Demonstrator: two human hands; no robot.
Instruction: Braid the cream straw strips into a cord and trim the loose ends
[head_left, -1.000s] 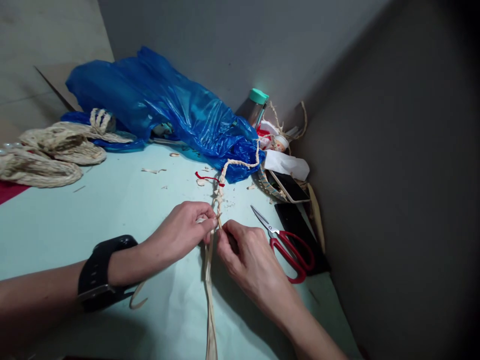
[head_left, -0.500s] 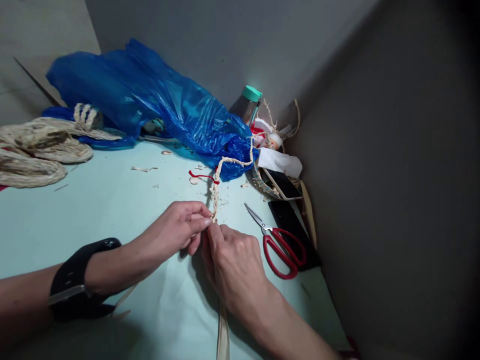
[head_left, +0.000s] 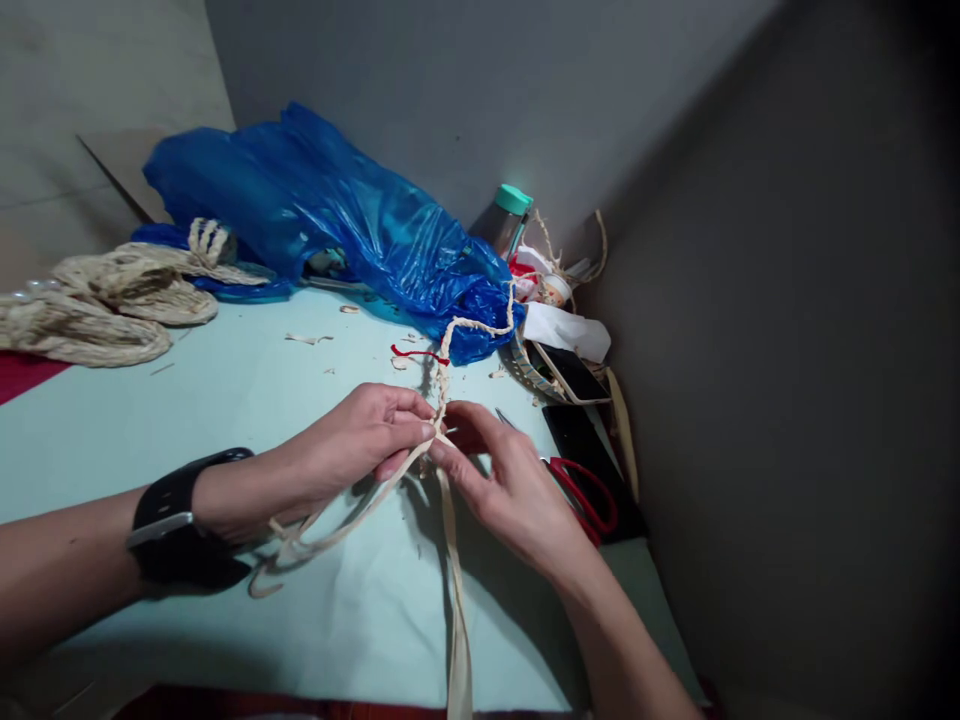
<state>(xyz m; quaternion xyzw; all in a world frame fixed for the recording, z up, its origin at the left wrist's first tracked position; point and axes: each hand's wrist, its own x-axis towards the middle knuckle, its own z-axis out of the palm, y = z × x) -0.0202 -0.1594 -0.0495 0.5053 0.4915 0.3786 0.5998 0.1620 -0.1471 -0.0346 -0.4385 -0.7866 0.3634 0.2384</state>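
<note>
A thin cream braid of plant fibre (head_left: 442, 378) runs up from my fingers toward the blue bag. My left hand (head_left: 352, 435), with a black watch on its wrist, pinches the braid's lower end between thumb and fingers. From the right, my right hand (head_left: 514, 480) curls its thumb and index finger around the same spot, gripping a strand there. One loose flat strand (head_left: 382, 492) trails left under my left wrist, and another long strand (head_left: 456, 620) hangs toward me. A red thread (head_left: 412, 352) is tied across the braid above my hands.
Red-handled scissors (head_left: 589, 500) lie partly behind my right hand, beside a black flat object (head_left: 577, 440). A blue plastic bag (head_left: 360, 220), a green-capped bottle (head_left: 510, 215) and a phone in a basket (head_left: 574, 370) stand farther back. Woven fibre pieces (head_left: 120, 310) lie left.
My right hand has turned and opened its grip outward, now reaching in from the right side of the braid. A strand now shows across toward the left. The view has shifted slightly.
</note>
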